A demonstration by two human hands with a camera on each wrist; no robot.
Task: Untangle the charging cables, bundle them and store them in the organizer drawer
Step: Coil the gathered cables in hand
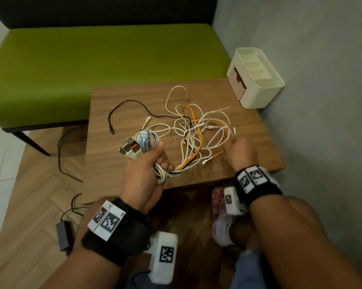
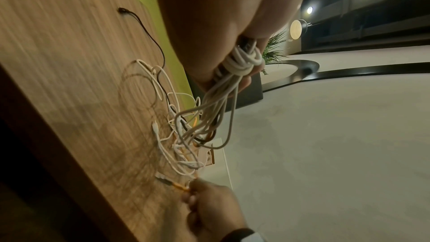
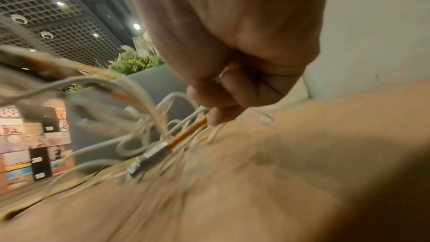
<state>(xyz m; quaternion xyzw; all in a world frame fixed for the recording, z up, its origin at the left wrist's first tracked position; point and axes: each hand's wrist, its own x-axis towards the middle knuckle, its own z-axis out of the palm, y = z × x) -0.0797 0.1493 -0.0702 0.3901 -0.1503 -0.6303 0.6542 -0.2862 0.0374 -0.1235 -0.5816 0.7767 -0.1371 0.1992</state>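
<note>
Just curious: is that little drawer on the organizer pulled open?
No, the pink drawer sits flush in the organizer, shut.

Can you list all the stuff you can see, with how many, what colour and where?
white cables: several, too tangled to count, white, on the table and running into the left hand
orange cable: one, orange, in the tangle, its end in the right hand
black cable: one, black, on the table left of the tangle
USB plugs: a few, silver and white, sticking out of the left hand
table: one, brown wood, in the middle
organizer: one, cream with a pinkish drawer, on the table's far right corner
bench: one, green, behind the table
adapter: one, black, on the floor at left
left hand: grips the plugs and cables
right hand: pinches the orange cable
</note>
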